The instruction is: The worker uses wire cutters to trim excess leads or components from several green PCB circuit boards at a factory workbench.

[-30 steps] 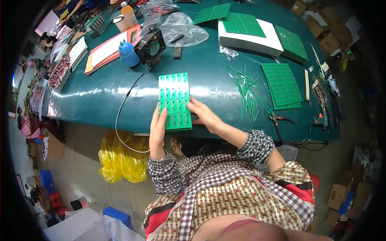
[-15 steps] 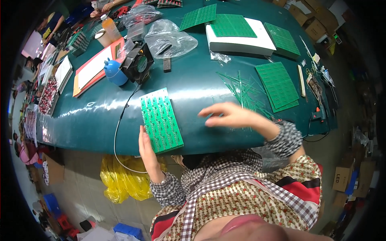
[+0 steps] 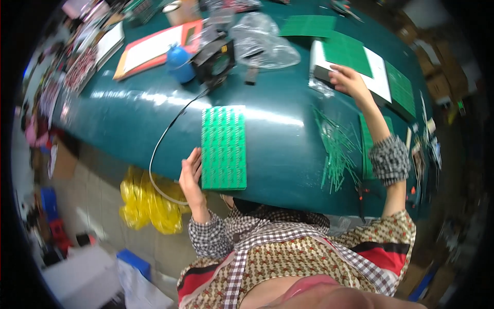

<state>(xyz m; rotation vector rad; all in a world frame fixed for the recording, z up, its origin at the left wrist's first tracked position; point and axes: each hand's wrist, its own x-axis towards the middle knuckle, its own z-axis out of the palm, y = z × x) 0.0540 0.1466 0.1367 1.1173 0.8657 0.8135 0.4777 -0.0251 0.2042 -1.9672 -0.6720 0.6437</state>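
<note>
A stack of green circuit board panels [image 3: 224, 149] lies near the table's front edge. At its left side rests my left hand [image 3: 191, 177], fingers loosely stretched along the edge and gripping nothing. My right hand [image 3: 350, 83] is reached out to the far right, open, over the front edge of a white block-like stack [image 3: 378, 77]. On that stack lies a green panel [image 3: 347, 54], just beyond my fingertips; whether they touch it I cannot tell. Another green panel [image 3: 309, 26] overlaps its far left corner. My right forearm partly covers more green panels [image 3: 366, 149].
Thin green strips [image 3: 337, 149] are scattered right of the stack, near red-handled pliers [image 3: 360, 198]. A black fan [image 3: 213, 62] with a cable, a blue bottle [image 3: 180, 63] and clear plastic bags [image 3: 265, 44] stand farther back. A yellow bag [image 3: 152, 201] hangs below the table edge.
My right hand has moved from beside the front stack away to the far right, up to the white stack. My left hand stays at the panels, which now lie straighter. The whole view has shifted.
</note>
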